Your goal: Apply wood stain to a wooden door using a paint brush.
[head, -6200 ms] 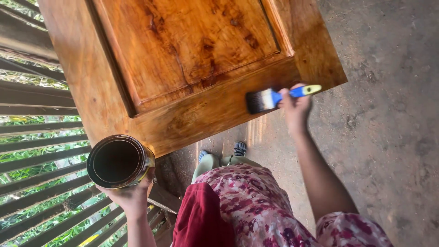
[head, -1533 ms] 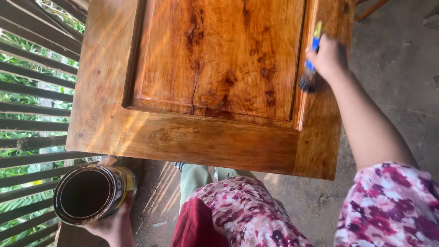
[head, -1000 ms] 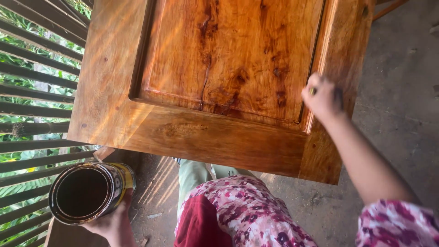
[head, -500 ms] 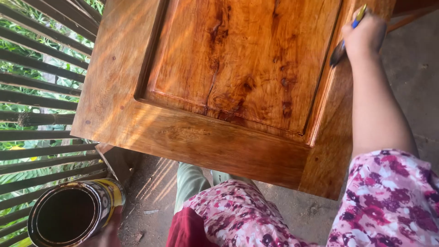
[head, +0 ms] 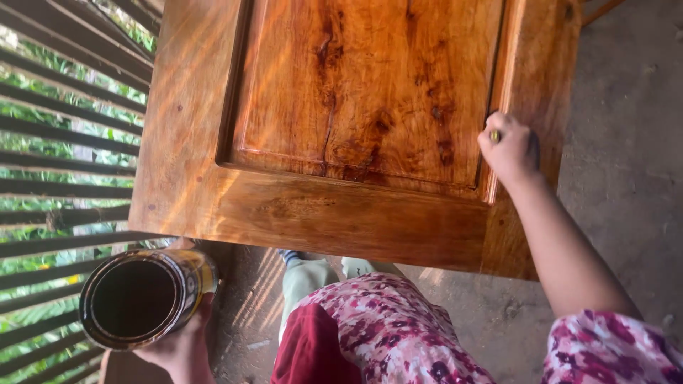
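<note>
A glossy orange-brown wooden door panel (head: 370, 128) lies flat in front of me, with a raised centre field and a plain frame. My right hand (head: 509, 148) is closed on a paintbrush (head: 532, 151) against the panel's right frame rail; only the handle tip and a dark part of the brush show past my fingers. My left hand (head: 181, 345) holds an open round metal can (head: 142, 295) with dark liquid inside, low at the left, below the panel's near edge.
A slatted wooden railing (head: 64, 178) with green plants behind it runs along the left. Grey concrete floor (head: 633, 142) lies to the right of the panel. My flower-patterned clothing (head: 398, 334) and feet are under the panel's near edge.
My right hand has drawn the brush back down the right rail toward me. The can in my left hand has risen further into view.
</note>
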